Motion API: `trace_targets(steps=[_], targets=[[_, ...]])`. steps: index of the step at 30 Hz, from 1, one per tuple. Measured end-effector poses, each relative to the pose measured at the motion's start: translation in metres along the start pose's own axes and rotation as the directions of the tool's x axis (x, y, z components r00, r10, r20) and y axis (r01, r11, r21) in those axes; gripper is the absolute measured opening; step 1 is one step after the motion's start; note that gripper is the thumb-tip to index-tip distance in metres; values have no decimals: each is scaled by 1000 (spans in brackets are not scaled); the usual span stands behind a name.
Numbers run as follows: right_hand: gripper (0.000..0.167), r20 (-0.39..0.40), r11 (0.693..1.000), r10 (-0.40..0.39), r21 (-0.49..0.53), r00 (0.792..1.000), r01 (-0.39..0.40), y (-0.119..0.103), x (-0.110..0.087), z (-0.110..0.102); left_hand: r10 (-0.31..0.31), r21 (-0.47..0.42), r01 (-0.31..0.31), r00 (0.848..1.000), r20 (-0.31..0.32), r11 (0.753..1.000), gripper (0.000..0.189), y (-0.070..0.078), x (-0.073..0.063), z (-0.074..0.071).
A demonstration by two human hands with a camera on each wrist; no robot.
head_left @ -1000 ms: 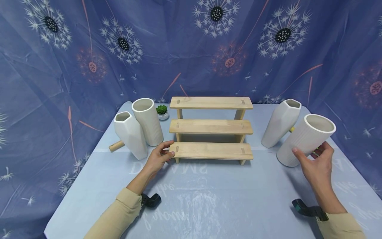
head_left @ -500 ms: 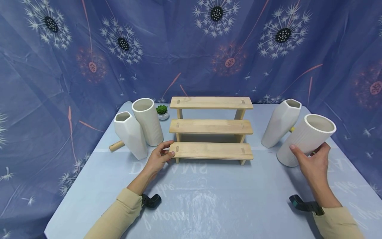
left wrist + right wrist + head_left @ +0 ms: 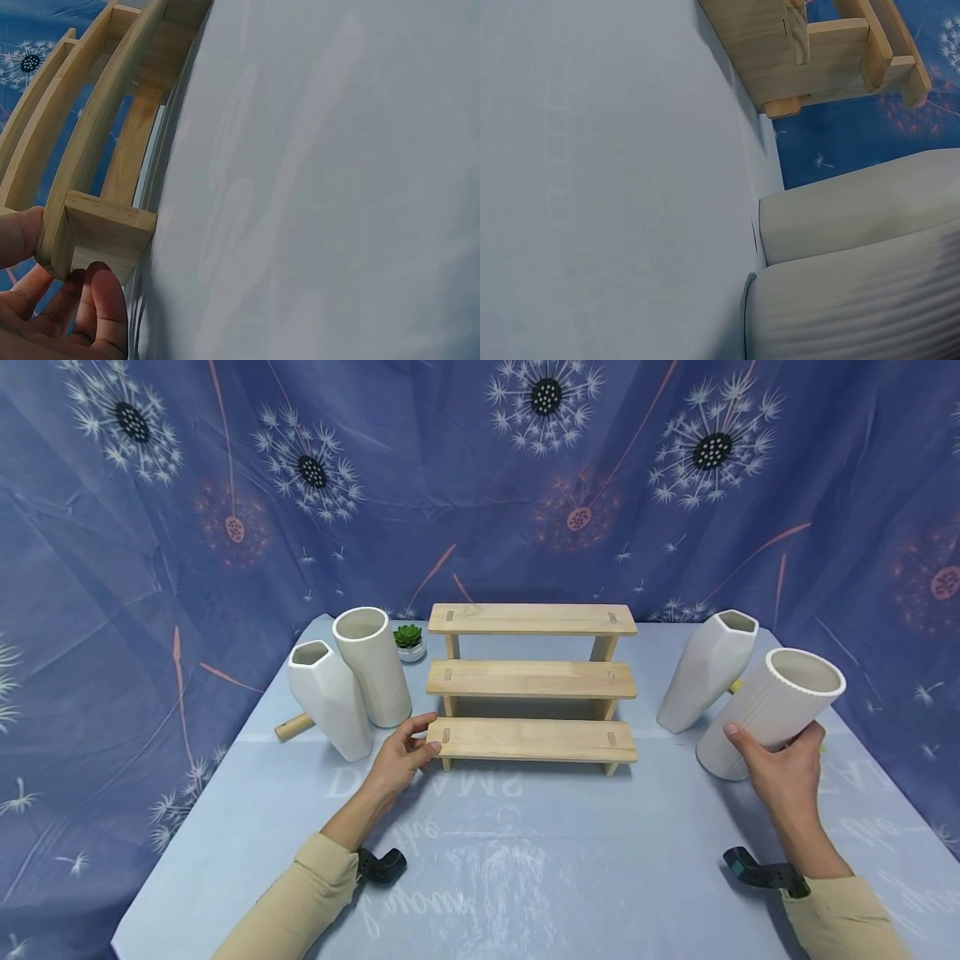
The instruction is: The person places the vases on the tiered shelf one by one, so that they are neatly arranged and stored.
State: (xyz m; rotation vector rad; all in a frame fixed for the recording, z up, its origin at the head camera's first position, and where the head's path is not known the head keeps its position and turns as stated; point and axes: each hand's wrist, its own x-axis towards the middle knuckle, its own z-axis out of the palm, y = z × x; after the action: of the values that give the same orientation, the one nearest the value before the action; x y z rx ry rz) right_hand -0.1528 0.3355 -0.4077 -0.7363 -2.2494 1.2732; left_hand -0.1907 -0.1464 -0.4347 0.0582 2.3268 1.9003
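Observation:
A three-tier wooden stand [image 3: 531, 678] sits mid-table. My left hand [image 3: 396, 766] holds the left end of its lowest plank; in the left wrist view the thumb [image 3: 20, 236] lies at the plank's edge, with curled fingers [image 3: 109, 307] below. At the right, my right hand [image 3: 787, 777] grips a white ribbed vase [image 3: 757, 718], thumb on the near side and the other fingers mostly hidden behind. Beside that vase stands a white faceted vase [image 3: 705, 672]. The right wrist view shows the ribbed vase [image 3: 855, 307] but no hand.
Left of the stand are another faceted vase [image 3: 330, 702], another ribbed vase [image 3: 375, 668] and a small potted succulent [image 3: 408, 642]. A wooden rod end [image 3: 294, 727] pokes out behind the faceted one. Something yellow [image 3: 734, 686] shows between the right vases. A blue dandelion-print cloth [image 3: 480, 485] hangs behind.
My right hand has shifted slightly left and closed in around the ribbed vase, its fingers going further out of sight behind it. The vase and my left hand stay put.

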Motion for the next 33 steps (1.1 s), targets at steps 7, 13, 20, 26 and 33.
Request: trace_targets(steps=[7,13,20,26,33], targets=[[90,31,1000,12,-4,999,-12,2,0,1,-11,11,11,1000,-9,1000,52,1,-1,1],[91,52,999,33,-17,998,-32,1,-1,0,-17,12,17,1000,-5,1000,52,2,-2,1],[90,46,999,45,-19,998,-44,0,-1,0,-6,16,6,1000,-5,1000,52,1,-1,1],[87,40,998,61,3,997,-61,0,-1,1,-10,16,10,1000,-12,1000,51,2,-2,2],[87,50,998,57,6,997,-57,1,-3,1,-12,20,12,1000,-16,1000,51,2,-2,2]])
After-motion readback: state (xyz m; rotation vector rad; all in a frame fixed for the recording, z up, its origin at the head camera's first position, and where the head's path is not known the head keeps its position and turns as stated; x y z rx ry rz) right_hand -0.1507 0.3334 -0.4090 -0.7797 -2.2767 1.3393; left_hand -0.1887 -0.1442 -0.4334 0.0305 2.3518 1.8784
